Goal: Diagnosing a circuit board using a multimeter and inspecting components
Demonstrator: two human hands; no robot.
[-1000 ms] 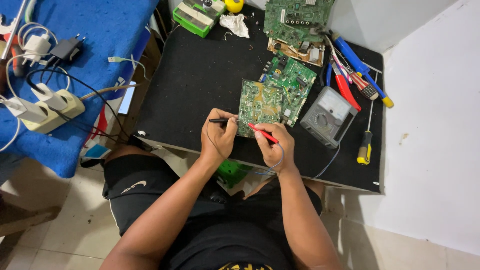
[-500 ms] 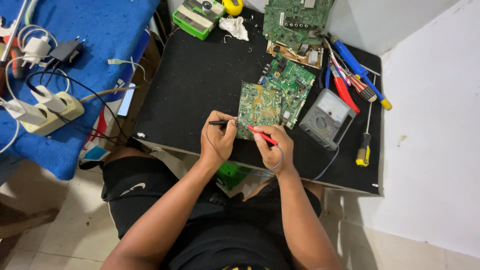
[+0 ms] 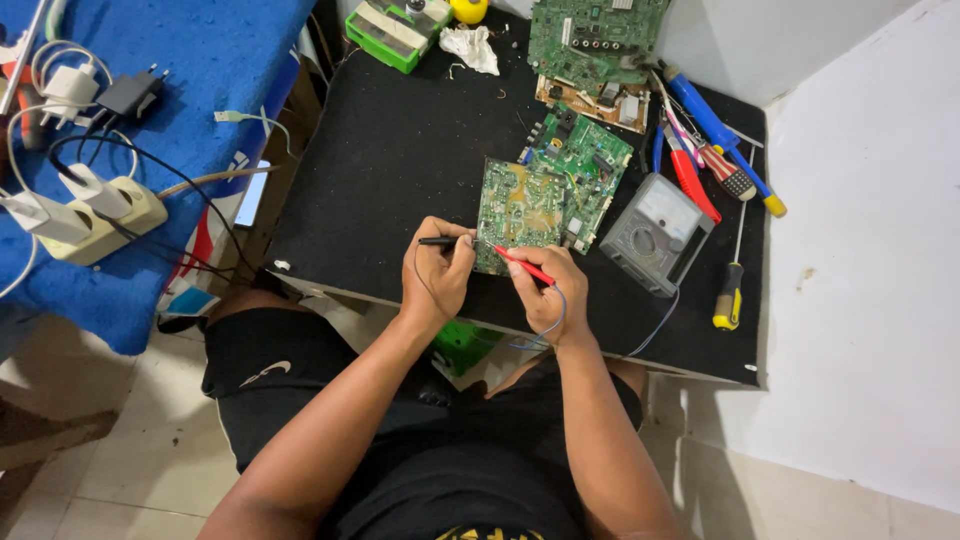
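My left hand (image 3: 437, 272) grips a black test probe (image 3: 436, 241) lying level, its tip toward the lower edge of a green circuit board (image 3: 518, 206). My right hand (image 3: 548, 290) pinches a red test probe (image 3: 524, 267) whose tip touches the same board's lower edge. The board rests on a black table mat (image 3: 400, 160), overlapping a second green circuit board (image 3: 583, 172). A grey analog multimeter (image 3: 655, 233) sits just right of the boards, with thin leads running from it under my right wrist.
A larger green board (image 3: 592, 40), a brown board, pliers, a blue soldering tool (image 3: 720, 130) and a yellow-handled screwdriver (image 3: 730, 290) lie at the back right. A green box (image 3: 393, 30) and crumpled tissue sit at the back. A power strip (image 3: 95, 210) with plugs lies on blue cloth, left.
Both hands keep their probes on the board's lower edge; only slight shifts of the probe tips.
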